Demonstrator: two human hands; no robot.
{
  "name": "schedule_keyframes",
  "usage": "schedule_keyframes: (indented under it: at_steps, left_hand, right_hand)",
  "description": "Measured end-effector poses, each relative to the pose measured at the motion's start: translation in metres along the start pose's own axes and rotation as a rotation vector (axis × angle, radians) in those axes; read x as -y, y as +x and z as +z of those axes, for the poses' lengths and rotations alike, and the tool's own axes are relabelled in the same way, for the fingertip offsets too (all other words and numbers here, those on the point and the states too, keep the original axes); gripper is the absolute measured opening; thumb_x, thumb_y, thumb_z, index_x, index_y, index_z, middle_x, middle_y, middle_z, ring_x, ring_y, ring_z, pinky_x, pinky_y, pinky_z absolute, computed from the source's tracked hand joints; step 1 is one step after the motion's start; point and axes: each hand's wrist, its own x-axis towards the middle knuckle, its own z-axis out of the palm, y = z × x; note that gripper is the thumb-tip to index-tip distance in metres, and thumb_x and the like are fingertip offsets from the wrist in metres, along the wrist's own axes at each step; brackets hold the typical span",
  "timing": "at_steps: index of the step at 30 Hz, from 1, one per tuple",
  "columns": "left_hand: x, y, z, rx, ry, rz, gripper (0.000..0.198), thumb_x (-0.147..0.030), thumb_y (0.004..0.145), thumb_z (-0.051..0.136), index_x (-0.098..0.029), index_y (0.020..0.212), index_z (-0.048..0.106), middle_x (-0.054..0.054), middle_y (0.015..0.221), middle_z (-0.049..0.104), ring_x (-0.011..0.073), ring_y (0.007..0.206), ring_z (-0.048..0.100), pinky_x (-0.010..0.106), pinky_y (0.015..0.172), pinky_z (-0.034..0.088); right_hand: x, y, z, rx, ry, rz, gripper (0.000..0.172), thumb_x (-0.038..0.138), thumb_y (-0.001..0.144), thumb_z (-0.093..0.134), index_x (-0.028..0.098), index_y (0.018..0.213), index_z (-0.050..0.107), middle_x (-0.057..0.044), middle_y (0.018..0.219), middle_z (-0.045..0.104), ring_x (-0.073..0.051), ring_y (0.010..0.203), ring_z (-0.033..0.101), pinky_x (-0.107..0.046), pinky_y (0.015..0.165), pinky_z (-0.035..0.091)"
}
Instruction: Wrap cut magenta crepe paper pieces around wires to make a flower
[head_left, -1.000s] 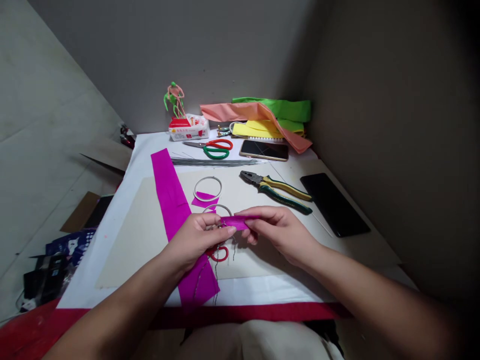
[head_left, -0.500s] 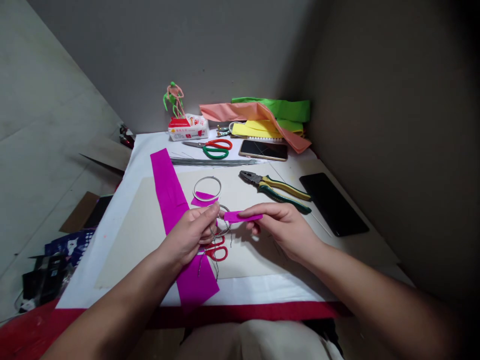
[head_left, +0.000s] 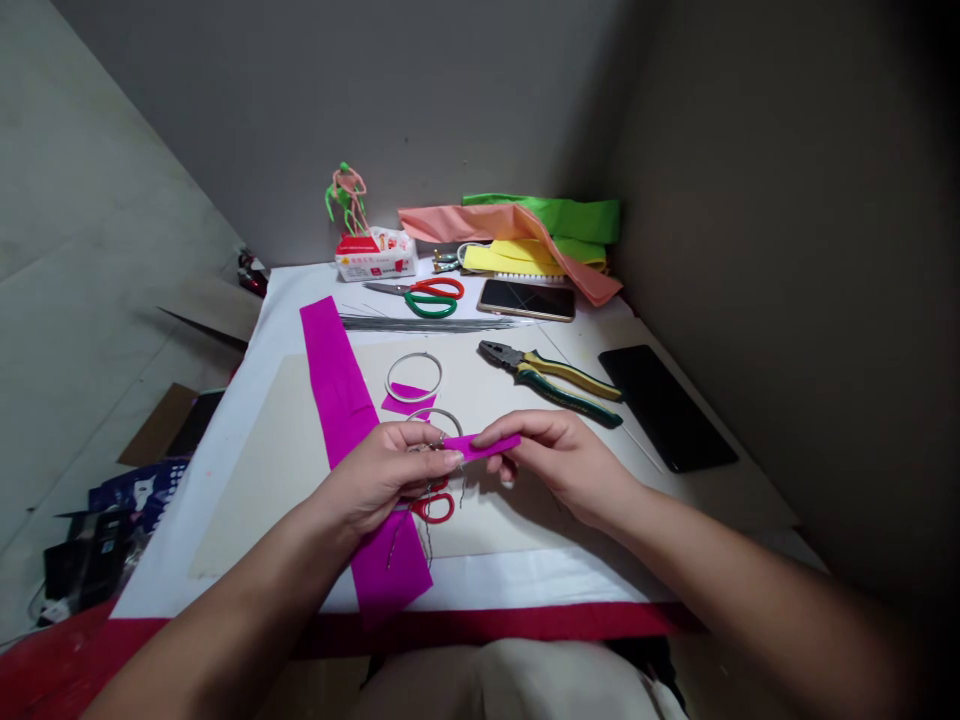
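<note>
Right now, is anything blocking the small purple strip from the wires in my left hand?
Nothing visible does. Your right hand pinches the small purple strip, whose left end reaches your left hand, which hides whether it touches the twisted wires.

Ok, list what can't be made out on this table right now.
Head view: blades of the small all-red-handled scissors, mostly hidden by the left hand.
Head view: near side of the lower round grey ring, behind the left hand and held magenta strip.
Head view: fine print on the red-and-white packet, too small.
</note>
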Motion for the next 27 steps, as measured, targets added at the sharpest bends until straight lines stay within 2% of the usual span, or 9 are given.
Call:
schedule_keyframes:
  at_steps: [3, 7, 9, 13, 16, 20, 21, 24, 27]
  left_hand:
    - [0.0008, -0.0004, 0.0003, -0.035, -0.021, -0.015, 0.025, -0.026, 0.061, 0.085, -0.014, 0.074, 0.068, 0.001, 0.061, 0.065, 0.0111, 0.052, 0.057, 0.022, 0.051, 0.038]
    - [0.0034, -0.0007, 0.0012, -0.072, -0.018, 0.004, 0.028, -0.024, 0.059, 0.086, -0.015, 0.069, 0.062, -0.002, 0.055, 0.061, 0.0077, 0.049, 0.053, 0.019, 0.05, 0.035]
    - [0.0047, -0.0004, 0.0018, -0.074, 0.007, 0.013, 0.029, -0.024, 0.059, 0.086, -0.015, 0.068, 0.06, -0.003, 0.054, 0.06, 0.0068, 0.047, 0.05, 0.018, 0.048, 0.032]
    - [0.0058, 0.0015, 0.0025, -0.074, 0.01, 0.012, 0.031, -0.026, 0.058, 0.087, -0.015, 0.069, 0.06, -0.002, 0.055, 0.06, 0.007, 0.048, 0.05, 0.019, 0.048, 0.032]
    - [0.0058, 0.0036, 0.0015, -0.063, 0.005, 0.019, 0.029, -0.029, 0.062, 0.085, -0.015, 0.074, 0.062, -0.004, 0.055, 0.056, 0.0057, 0.046, 0.044, 0.019, 0.047, 0.027]
    - [0.0062, 0.0062, -0.0001, 0.033, 0.042, 0.044, 0.031, -0.044, 0.076, 0.073, -0.013, 0.079, 0.067, -0.008, 0.047, 0.036, 0.0033, 0.041, 0.022, 0.02, 0.042, 0.013]
    - [0.0064, 0.0063, -0.0002, 0.053, 0.032, 0.03, 0.036, -0.049, 0.079, 0.068, -0.013, 0.077, 0.067, -0.009, 0.044, 0.031, 0.0036, 0.04, 0.017, 0.021, 0.041, 0.01]
    - [0.0067, 0.0047, 0.0003, 0.101, -0.011, -0.027, 0.046, -0.059, 0.082, 0.059, -0.015, 0.071, 0.064, -0.011, 0.041, 0.023, 0.004, 0.039, 0.01, 0.022, 0.04, 0.008]
    - [0.0063, 0.0009, 0.0012, 0.131, 0.037, -0.032, 0.036, -0.048, 0.074, 0.074, -0.013, 0.072, 0.066, -0.008, 0.044, 0.037, 0.0033, 0.039, 0.025, 0.02, 0.041, 0.018]
  right_hand:
    - [0.003, -0.0019, -0.0002, 0.044, 0.031, 0.017, 0.021, 0.019, 0.08, 0.058, 0.016, 0.095, 0.073, -0.002, 0.071, 0.07, -0.01, 0.061, 0.06, -0.025, 0.063, 0.048]
    - [0.0051, -0.003, 0.0003, 0.014, -0.027, 0.01, 0.032, 0.033, 0.085, 0.056, 0.017, 0.112, 0.065, -0.002, 0.073, 0.067, -0.013, 0.063, 0.061, -0.027, 0.063, 0.047]
    - [0.0045, -0.0021, 0.0018, -0.011, -0.112, 0.026, 0.031, 0.037, 0.081, 0.065, 0.015, 0.103, 0.068, -0.001, 0.073, 0.065, -0.011, 0.061, 0.058, -0.026, 0.062, 0.046]
    - [0.0035, 0.0003, 0.0039, -0.025, -0.203, 0.039, 0.018, 0.031, 0.075, 0.073, 0.014, 0.077, 0.068, -0.001, 0.066, 0.064, -0.011, 0.061, 0.056, -0.025, 0.061, 0.045]
    - [0.0048, 0.0008, 0.0027, -0.132, -0.231, -0.029, 0.015, 0.031, 0.076, 0.072, 0.016, 0.077, 0.068, 0.0, 0.066, 0.064, -0.012, 0.06, 0.056, -0.025, 0.06, 0.045]
    - [0.0072, -0.0016, 0.0011, -0.282, -0.405, -0.263, 0.005, 0.022, 0.079, 0.069, 0.017, 0.08, 0.069, -0.004, 0.076, 0.069, -0.015, 0.069, 0.061, -0.028, 0.066, 0.048]
    - [0.0073, -0.0027, 0.0009, -0.269, -0.476, -0.357, 0.004, 0.019, 0.08, 0.067, 0.018, 0.081, 0.07, -0.005, 0.079, 0.07, -0.016, 0.074, 0.063, -0.03, 0.07, 0.05]
    - [0.0056, -0.0058, -0.0009, -0.121, -0.692, -0.683, 0.015, 0.012, 0.083, 0.061, 0.02, 0.088, 0.072, -0.008, 0.089, 0.071, -0.019, 0.086, 0.064, -0.035, 0.079, 0.051]
    - [0.0023, -0.0078, -0.0043, -0.006, -0.863, -0.884, 0.023, 0.012, 0.083, 0.06, 0.023, 0.098, 0.072, -0.009, 0.098, 0.071, -0.022, 0.093, 0.061, -0.04, 0.081, 0.051]
